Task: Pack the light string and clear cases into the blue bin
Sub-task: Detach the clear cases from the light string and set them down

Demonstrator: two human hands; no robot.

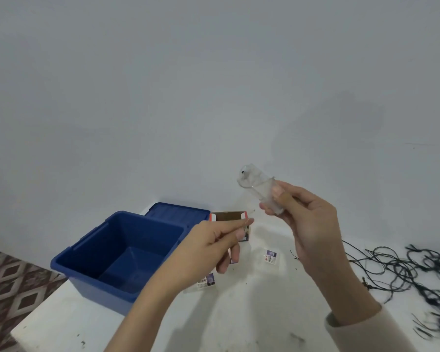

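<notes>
Your right hand (313, 224) grips a clear case (257, 184) above the table (239, 313), your left hand (214, 247) pinches thumb to forefinger, on what I cannot tell, the string (404, 270) lies tangled far right, so the next move is probably carrying the case left into the open bin (99, 293).

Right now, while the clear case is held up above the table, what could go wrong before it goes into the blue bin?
1. The right hand grips the clear case by its lower end, right of the blue bin, not over it; a slip would likely drop it on the table.
2. The light string lies loosely tangled on the right; lifting it may knot it or drag loops off the table.
</notes>
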